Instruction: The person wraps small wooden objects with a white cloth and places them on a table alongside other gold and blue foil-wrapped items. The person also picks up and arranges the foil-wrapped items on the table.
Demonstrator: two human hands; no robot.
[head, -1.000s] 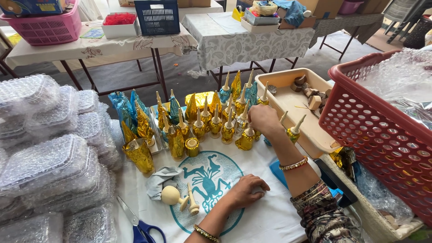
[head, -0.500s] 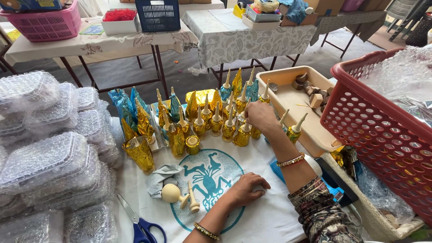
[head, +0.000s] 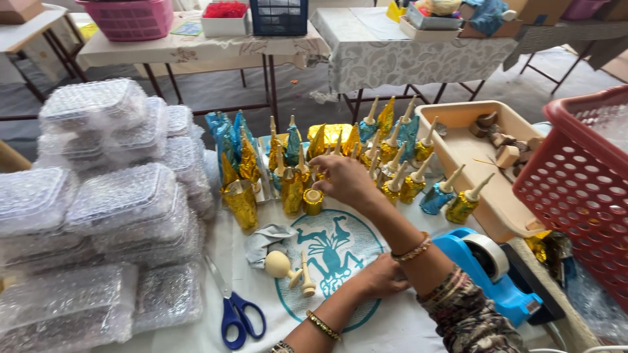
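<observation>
A white tabletop (head: 392, 327) with a teal printed emblem carries everything near the person. Along its left edge rises a big stack of bubble-wrapped clear containers (head: 98, 209), the bulkiest thing here. At the right edge a red plastic basket (head: 582, 189) with a perforated wall stands just beside a shallow beige tray (head: 458, 150) that holds small wooden pieces. Toward the far edge, between stack and tray, a crowd of foil-wrapped figures (head: 288, 163) in gold and blue stands upright, many with bare wooden tips poking out. Near the right front edge sits a blue tape dispenser (head: 484, 268). Blue-handled scissors (head: 237, 312) lie at the front edge, beside the stack. A crumpled grey cloth (head: 268, 238) lies near the middle, and just in front of it rest two unwrapped wooden pieces (head: 291, 271), one with a round knob. The right hand (head: 343, 180) reaches in among the wrapped figures, fingers curled and pinching at a gold one; exactly which it grips I cannot tell. The left hand (head: 383, 278) rests flat and released on the emblem, near the wooden pieces but apart from them.
</observation>
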